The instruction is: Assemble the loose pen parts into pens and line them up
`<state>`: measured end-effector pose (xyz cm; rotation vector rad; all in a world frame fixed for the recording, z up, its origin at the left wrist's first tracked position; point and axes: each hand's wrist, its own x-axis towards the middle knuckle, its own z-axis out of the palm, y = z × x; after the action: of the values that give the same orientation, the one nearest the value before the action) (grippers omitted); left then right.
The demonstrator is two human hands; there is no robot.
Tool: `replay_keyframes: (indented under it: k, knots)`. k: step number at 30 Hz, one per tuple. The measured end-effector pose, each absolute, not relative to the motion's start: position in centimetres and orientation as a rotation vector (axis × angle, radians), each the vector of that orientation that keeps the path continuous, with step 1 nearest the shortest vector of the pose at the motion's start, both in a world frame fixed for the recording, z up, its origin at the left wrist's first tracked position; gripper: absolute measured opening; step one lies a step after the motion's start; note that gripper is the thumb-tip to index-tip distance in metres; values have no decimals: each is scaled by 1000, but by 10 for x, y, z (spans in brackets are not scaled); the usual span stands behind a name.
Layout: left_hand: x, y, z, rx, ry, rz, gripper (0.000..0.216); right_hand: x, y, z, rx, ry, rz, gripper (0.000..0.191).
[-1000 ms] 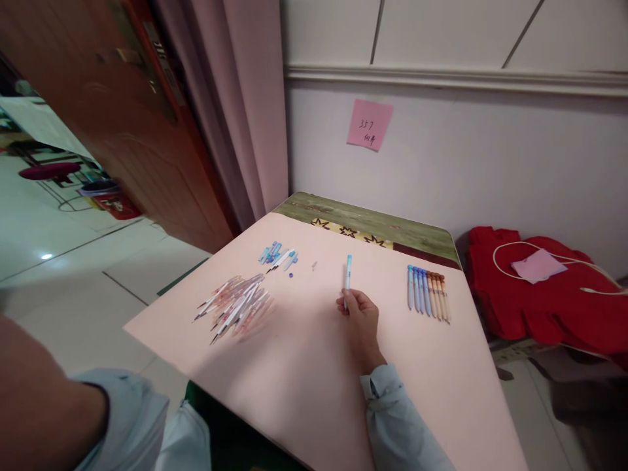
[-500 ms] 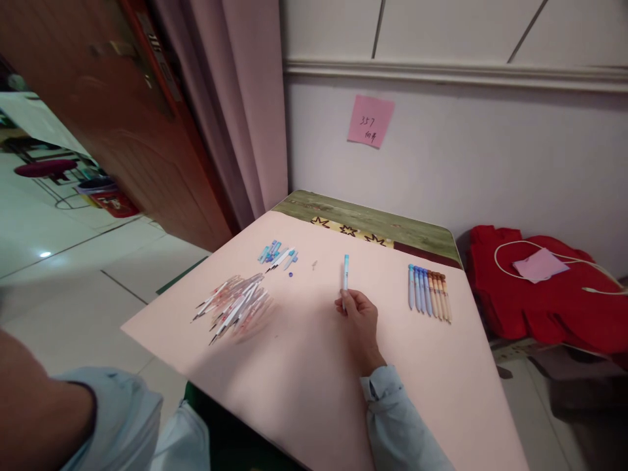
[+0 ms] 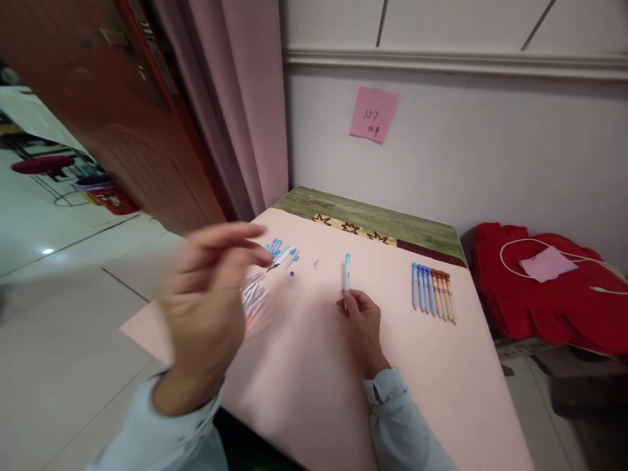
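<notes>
Left hand, blurred, left of centre: fingers parted, apparently empty. Right hand, centre: fingertips pinch lower end of slim, pale-blue plastic pen barrel over pink-covered desk. Probably light, stiff, smooth; mid-barrel suits gripping. Beyond: small blue plastic pieces.

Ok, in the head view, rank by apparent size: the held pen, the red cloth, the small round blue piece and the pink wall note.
1. Red cloth, running off the right edge
2. Pink wall note
3. Held pen, partly covered by the right hand
4. Small round blue piece
</notes>
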<state>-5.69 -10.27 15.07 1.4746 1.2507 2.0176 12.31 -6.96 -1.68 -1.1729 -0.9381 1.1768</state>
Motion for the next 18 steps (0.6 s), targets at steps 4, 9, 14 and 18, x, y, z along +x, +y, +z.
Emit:
replay_keyframes:
  k: [4, 9, 14, 18]
  knots:
    - [-72, -65, 61, 1578, 1644, 1462, 14, 123, -69, -15, -1184, -945, 1176, 33]
    - [-88, -34, 0, 1895, 2078, 1025, 15, 123, -69, -16, -1216, -955, 1178, 35]
    - [-74, -25, 9, 2040, 2224, 668, 26, 120, -69, -20, -1229, -981, 1189, 33]
    - [-65, -16, 4, 2165, 2267, 402, 29, 120, -69, -20, -1219, -973, 1195, 33]
